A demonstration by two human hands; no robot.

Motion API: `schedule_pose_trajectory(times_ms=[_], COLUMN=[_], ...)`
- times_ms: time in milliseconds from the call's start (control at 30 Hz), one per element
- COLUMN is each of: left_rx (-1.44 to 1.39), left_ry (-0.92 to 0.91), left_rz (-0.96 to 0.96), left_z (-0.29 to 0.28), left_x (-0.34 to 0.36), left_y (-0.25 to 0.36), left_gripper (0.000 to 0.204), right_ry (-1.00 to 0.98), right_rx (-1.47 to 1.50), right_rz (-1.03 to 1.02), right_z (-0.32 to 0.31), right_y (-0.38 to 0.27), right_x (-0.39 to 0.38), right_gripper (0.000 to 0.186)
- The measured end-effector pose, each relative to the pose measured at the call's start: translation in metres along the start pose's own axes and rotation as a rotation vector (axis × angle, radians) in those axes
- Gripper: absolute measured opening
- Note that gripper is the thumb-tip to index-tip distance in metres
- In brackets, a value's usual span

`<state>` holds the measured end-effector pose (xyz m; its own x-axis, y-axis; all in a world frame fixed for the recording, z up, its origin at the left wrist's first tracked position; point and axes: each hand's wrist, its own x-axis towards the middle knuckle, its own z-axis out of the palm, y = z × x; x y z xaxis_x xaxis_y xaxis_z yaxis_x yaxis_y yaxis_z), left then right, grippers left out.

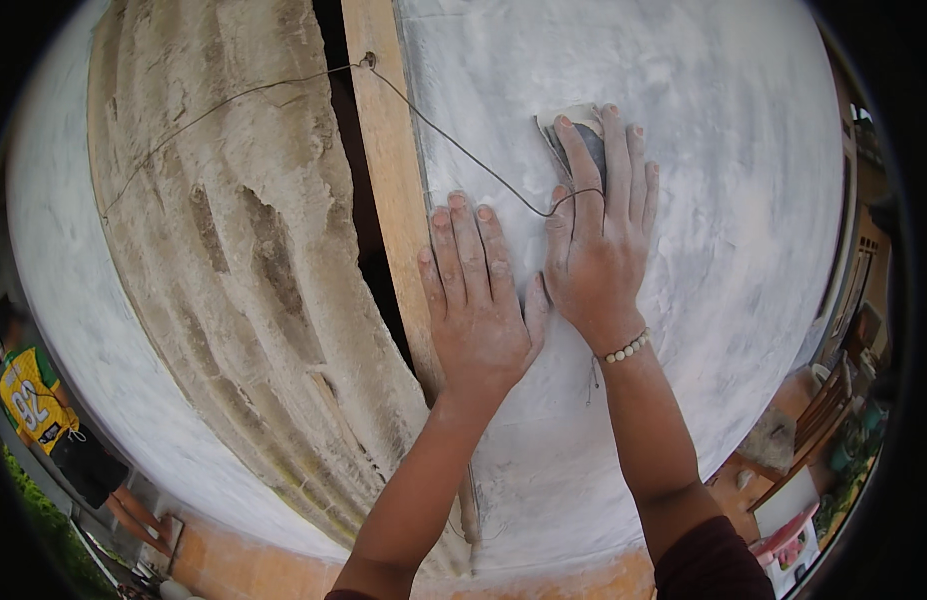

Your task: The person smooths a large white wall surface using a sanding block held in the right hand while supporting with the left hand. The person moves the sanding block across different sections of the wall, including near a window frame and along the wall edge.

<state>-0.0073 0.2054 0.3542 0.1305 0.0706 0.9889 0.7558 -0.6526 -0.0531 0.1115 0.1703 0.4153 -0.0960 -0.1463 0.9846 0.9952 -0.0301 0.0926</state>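
A folded piece of sandpaper (590, 148), pale on one side and dark grey on the other, lies flat against the white plastered panel (743, 200). My right hand (598, 235), dusted white, presses it there under the fingers and wears a bead bracelet (626, 348). Lower and to the left, my left hand (478, 300) rests flat on the panel's edge beside a wooden strip (388, 150), fingers stretched out, nothing in it. A thin wire (463, 152) runs from a nail (368, 61) on the strip down to my right hand, its end crossing the index finger.
Left of a dark gap stands a rough, corrugated grey-brown sheet (233, 220), with more white surface (53, 180) beyond. A person (48, 410) in a yellow and green shirt stands at far left. Wooden furniture (818, 420) and a plastic bag (768, 440) are at lower right.
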Motion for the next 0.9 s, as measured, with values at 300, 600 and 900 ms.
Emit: schedule_pose_trajectory(times_ms=[300,600,900], left_rx=[0.027,0.075,0.043], left_ry=[0.144,0.185,0.180], left_rz=[0.185,0.176,0.176], left_z=[-0.010,-0.005,-0.004], left_x=[0.087,0.098,0.096], left_y=[-0.025,-0.024,-0.026], left_gripper=[0.072,0.072,0.068], right_ry=[0.082,0.183,0.175], right_rx=[-0.045,0.050,-0.065], right_rz=[-0.003,-0.074,-0.164], right_z=[0.001,0.017,0.014], right_y=[0.010,0.024,0.017], right_x=[0.035,0.047,0.075], right_gripper=[0.048,0.037,0.042])
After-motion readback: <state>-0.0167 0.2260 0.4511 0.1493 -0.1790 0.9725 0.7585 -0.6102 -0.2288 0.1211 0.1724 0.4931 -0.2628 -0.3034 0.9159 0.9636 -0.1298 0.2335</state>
